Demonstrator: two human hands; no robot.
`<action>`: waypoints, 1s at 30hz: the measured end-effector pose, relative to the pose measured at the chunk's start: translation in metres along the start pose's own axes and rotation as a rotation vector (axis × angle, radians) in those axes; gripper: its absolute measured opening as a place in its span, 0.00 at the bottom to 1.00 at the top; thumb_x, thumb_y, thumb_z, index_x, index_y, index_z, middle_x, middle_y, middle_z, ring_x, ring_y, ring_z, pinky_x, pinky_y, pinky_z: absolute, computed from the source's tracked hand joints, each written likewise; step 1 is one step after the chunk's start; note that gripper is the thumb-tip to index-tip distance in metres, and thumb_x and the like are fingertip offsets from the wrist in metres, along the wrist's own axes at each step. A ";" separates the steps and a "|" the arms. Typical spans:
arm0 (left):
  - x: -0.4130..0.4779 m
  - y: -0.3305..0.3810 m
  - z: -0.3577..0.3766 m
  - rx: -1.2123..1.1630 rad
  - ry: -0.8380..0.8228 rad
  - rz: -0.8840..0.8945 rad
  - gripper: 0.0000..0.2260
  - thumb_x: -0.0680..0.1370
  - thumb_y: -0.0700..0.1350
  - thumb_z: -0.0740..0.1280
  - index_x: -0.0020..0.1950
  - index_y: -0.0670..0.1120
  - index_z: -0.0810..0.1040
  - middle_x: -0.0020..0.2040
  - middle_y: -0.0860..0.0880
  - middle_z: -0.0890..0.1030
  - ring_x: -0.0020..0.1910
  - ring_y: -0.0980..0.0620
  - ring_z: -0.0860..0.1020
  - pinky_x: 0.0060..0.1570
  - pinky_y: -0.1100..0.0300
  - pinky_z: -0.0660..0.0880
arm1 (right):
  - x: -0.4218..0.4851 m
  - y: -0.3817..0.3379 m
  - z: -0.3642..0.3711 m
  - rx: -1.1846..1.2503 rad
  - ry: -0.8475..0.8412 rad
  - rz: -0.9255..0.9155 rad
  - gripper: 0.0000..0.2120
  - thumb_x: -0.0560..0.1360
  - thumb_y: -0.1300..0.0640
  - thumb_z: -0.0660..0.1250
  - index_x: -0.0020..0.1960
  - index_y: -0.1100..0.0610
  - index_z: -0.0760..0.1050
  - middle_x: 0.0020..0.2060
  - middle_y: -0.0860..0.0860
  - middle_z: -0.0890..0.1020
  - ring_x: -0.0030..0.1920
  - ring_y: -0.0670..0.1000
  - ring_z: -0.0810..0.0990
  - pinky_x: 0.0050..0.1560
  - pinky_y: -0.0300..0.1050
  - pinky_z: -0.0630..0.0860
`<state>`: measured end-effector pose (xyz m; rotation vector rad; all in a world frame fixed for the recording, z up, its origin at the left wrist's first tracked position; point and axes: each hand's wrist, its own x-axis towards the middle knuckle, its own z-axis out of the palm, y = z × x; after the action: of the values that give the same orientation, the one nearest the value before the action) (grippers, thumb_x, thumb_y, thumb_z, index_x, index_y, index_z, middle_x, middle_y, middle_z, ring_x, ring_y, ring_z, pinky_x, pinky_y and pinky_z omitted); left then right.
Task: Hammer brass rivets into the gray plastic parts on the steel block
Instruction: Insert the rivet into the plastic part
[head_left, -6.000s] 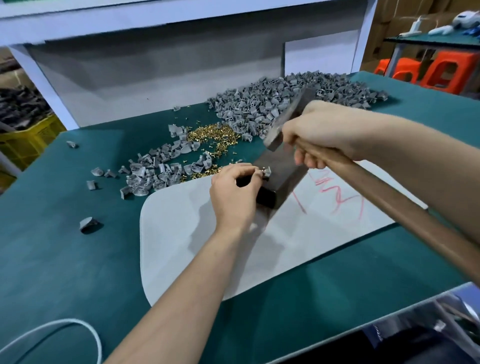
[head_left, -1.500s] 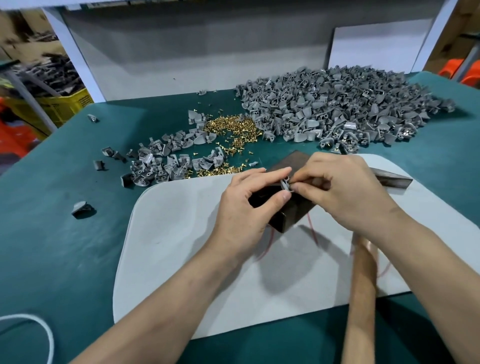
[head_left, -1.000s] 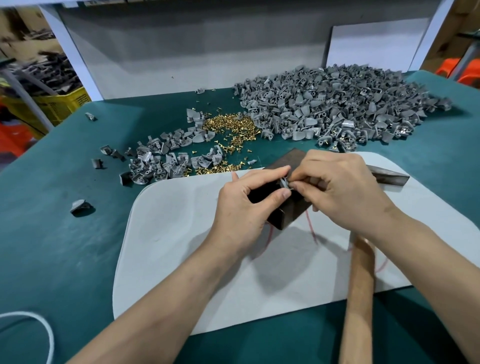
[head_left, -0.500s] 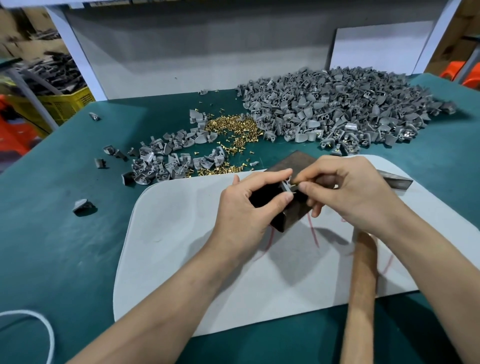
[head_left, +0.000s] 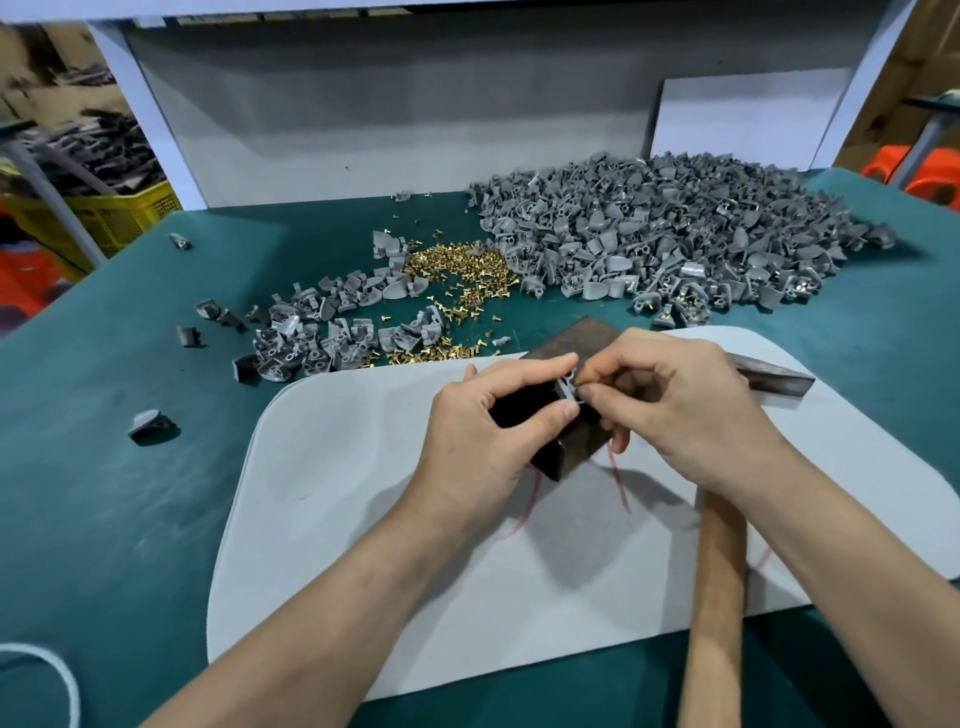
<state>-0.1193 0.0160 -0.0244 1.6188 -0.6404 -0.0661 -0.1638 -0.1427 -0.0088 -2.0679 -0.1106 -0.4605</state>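
Note:
A dark steel block (head_left: 576, 343) sits on a white mat (head_left: 363, 467) at the table's middle. My left hand (head_left: 488, 415) pinches a small gray plastic part (head_left: 568, 385) between thumb and forefinger on top of the block. My right hand (head_left: 680, 400) meets it from the right, its thumb and forefinger pinched at the part; any rivet there is too small to see. The hammer lies on the mat under my right wrist, its wooden handle (head_left: 717, 597) pointing toward me and its metal head (head_left: 774, 378) sticking out to the right.
A big heap of gray plastic parts (head_left: 675, 244) fills the back right. Loose brass rivets (head_left: 462, 275) lie behind the block, with a smaller pile of gray parts (head_left: 332, 332) to their left. Stray parts (head_left: 148, 423) dot the green table. A white cord (head_left: 47, 675) curls at front left.
Six seconds ago my right hand gripped the raised hammer over the block. The hammer now lies on the mat and both hands pinch at the part; over the last second they barely moved.

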 end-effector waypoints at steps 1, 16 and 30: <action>0.000 0.001 0.000 -0.002 -0.001 -0.006 0.17 0.71 0.36 0.74 0.49 0.59 0.81 0.46 0.66 0.82 0.52 0.64 0.79 0.71 0.39 0.59 | 0.000 0.000 0.000 -0.002 0.000 -0.002 0.09 0.71 0.68 0.71 0.36 0.55 0.79 0.30 0.44 0.76 0.24 0.47 0.77 0.25 0.39 0.75; 0.000 0.001 0.000 -0.056 -0.009 -0.005 0.17 0.71 0.36 0.74 0.49 0.59 0.81 0.46 0.65 0.83 0.53 0.64 0.79 0.72 0.37 0.56 | 0.002 0.000 0.001 -0.038 0.021 -0.009 0.11 0.70 0.68 0.72 0.34 0.55 0.78 0.28 0.46 0.77 0.23 0.48 0.78 0.25 0.43 0.75; 0.003 -0.012 -0.004 -0.069 -0.005 0.043 0.19 0.73 0.33 0.70 0.54 0.56 0.81 0.50 0.56 0.82 0.52 0.58 0.78 0.54 0.67 0.71 | -0.010 0.007 -0.047 -0.676 0.333 0.437 0.17 0.71 0.46 0.70 0.30 0.57 0.75 0.26 0.52 0.77 0.33 0.55 0.75 0.28 0.44 0.64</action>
<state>-0.1112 0.0187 -0.0338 1.5381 -0.6698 -0.0603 -0.1848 -0.1853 0.0030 -2.5287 0.7773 -0.6128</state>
